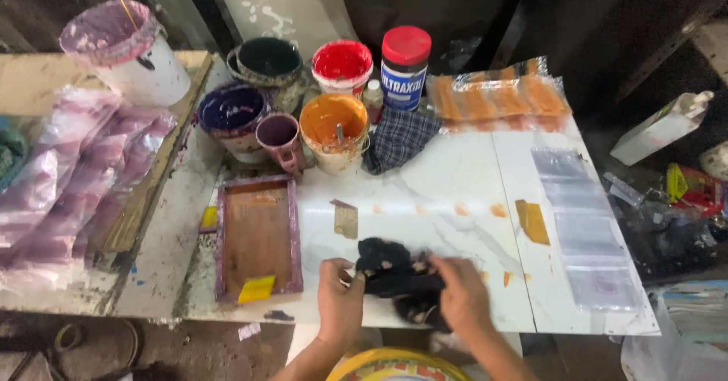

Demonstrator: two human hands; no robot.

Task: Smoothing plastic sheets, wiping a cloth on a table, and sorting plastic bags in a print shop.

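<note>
A crumpled black cloth [390, 269] with pale stains lies near the front edge of the white marble-look table [447, 176]. My left hand [339, 299] grips its left end and my right hand [461, 294] presses on its right side. Both hands are closed on the cloth. Part of the cloth hangs past the table's front edge under my right hand.
A purple-framed wooden screen [256, 237] lies left of my hands. Behind stand paint tubs: orange [334, 131], red [342, 65], dark blue [231, 117], a mauve mug [280, 140], a red-lidded jar [404, 66]. A checked rag [400, 137] and clear plastic bags [580, 222] lie right.
</note>
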